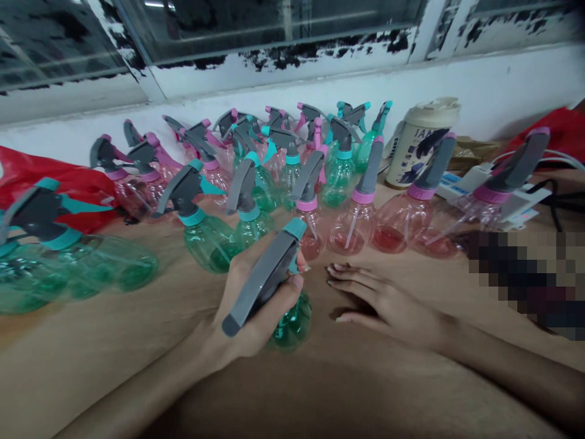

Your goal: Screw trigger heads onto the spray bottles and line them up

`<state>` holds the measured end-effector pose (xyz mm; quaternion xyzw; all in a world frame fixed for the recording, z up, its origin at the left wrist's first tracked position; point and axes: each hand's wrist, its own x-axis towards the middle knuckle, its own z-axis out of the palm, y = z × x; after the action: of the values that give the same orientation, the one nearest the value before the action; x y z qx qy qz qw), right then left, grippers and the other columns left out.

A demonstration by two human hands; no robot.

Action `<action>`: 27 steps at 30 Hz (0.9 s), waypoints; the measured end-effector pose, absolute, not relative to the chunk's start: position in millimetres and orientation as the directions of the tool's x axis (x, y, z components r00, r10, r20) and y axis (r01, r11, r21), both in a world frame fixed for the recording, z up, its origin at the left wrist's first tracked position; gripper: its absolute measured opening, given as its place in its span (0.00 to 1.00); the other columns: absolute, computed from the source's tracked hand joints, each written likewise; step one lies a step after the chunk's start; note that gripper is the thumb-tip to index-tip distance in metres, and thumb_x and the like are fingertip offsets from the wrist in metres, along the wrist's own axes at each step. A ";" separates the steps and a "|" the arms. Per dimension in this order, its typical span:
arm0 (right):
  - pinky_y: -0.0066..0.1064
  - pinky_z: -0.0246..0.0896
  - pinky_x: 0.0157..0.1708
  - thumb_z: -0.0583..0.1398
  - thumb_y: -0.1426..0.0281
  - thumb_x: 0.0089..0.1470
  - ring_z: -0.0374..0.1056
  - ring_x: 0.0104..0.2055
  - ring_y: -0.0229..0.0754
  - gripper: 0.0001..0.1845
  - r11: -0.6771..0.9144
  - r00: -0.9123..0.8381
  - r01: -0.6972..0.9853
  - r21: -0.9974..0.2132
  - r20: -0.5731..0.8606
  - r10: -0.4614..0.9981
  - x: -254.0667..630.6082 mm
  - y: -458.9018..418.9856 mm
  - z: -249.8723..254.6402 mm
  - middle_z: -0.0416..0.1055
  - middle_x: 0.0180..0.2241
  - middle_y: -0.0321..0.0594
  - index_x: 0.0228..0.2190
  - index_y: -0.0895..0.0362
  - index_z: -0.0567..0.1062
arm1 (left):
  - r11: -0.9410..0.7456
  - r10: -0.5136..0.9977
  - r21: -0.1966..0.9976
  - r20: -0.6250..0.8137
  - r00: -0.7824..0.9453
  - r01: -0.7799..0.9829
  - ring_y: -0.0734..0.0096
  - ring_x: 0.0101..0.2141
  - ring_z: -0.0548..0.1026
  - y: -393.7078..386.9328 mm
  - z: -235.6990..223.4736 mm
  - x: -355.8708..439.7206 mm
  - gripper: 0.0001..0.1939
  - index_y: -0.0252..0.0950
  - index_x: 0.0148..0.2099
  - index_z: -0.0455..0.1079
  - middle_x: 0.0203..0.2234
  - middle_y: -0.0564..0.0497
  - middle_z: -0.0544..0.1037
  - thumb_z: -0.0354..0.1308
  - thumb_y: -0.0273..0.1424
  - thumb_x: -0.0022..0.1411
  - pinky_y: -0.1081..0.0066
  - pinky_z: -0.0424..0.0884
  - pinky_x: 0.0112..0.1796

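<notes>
My left hand (pixel 256 305) is closed around the neck of a green spray bottle (pixel 292 323) with a grey and teal trigger head, which points away from me. The fingers hide most of its neck and collar. To the right, my right hand (pixel 388 302) lies on the wooden table (pixel 356 378), fingers stretched out and holding nothing. Just beyond the hands stand a pink spray bottle (pixel 353 227) and a green spray bottle (pixel 210 241). Both contain a little liquid.
Several more pink and green spray bottles crowd toward the wall, and green ones (pixel 109 268) stand at far left. A printed coffee cup (pixel 418 146), a white power strip (pixel 516 204) with cables, and red plastic bags (pixel 59 183) are also around.
</notes>
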<state>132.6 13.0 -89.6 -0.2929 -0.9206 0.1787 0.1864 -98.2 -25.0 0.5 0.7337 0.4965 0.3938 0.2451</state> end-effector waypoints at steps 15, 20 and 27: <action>0.43 0.51 0.58 0.55 0.58 0.55 0.52 0.60 0.45 0.28 0.762 -0.756 0.481 -0.434 0.235 0.611 133.0 12.5 -90.1 0.61 0.56 0.44 0.55 0.56 0.61 | -0.455 0.890 0.787 0.395 0.227 0.416 0.64 0.42 0.74 -23.0 11.0 -92.0 0.19 0.43 0.44 0.66 0.44 0.52 0.74 0.52 0.21 0.49 0.66 0.73 0.43; 0.42 0.51 0.58 0.54 0.57 0.56 0.52 0.60 0.44 0.28 0.767 -0.759 0.488 -0.416 0.232 0.609 132.7 12.4 -90.4 0.60 0.57 0.44 0.54 0.57 0.62 | -0.479 0.877 0.784 0.417 0.237 0.394 0.65 0.42 0.74 -22.6 11.6 -92.0 0.18 0.43 0.43 0.67 0.44 0.51 0.74 0.53 0.20 0.49 0.66 0.74 0.43; 0.43 0.52 0.58 0.54 0.57 0.56 0.52 0.60 0.45 0.28 0.775 -0.768 0.489 -0.401 0.222 0.600 133.3 13.3 -90.1 0.61 0.56 0.44 0.55 0.57 0.61 | -0.446 0.895 0.775 0.374 0.244 0.449 0.68 0.31 0.74 -18.8 11.1 -93.9 0.13 0.43 0.38 0.64 0.32 0.53 0.73 0.52 0.23 0.50 0.68 0.73 0.33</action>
<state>133.3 13.3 -90.1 -0.2940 -0.9263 0.1620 0.1712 -93.9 -18.8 11.1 0.7416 0.4529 0.4158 0.2684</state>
